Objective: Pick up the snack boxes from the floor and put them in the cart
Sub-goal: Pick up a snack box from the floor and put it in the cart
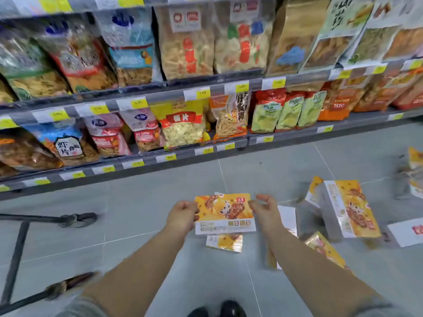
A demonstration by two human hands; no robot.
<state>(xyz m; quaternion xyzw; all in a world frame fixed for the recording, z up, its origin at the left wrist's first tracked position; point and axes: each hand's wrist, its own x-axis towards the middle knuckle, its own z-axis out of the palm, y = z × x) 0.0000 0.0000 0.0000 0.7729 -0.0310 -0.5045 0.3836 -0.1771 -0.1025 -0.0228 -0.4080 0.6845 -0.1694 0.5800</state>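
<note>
Left hand [183,213] and right hand [265,210], both clamped on one orange snack box [225,213]

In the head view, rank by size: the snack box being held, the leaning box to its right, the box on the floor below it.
1. The held snack box and the leaning box look alike; the held one is nearer.
2. The floor box, partly hidden.

Left hand [183,216] and right hand [265,211] in pinch.

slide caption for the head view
Left hand and right hand hold a snack box above others scattered on the floor.
</note>
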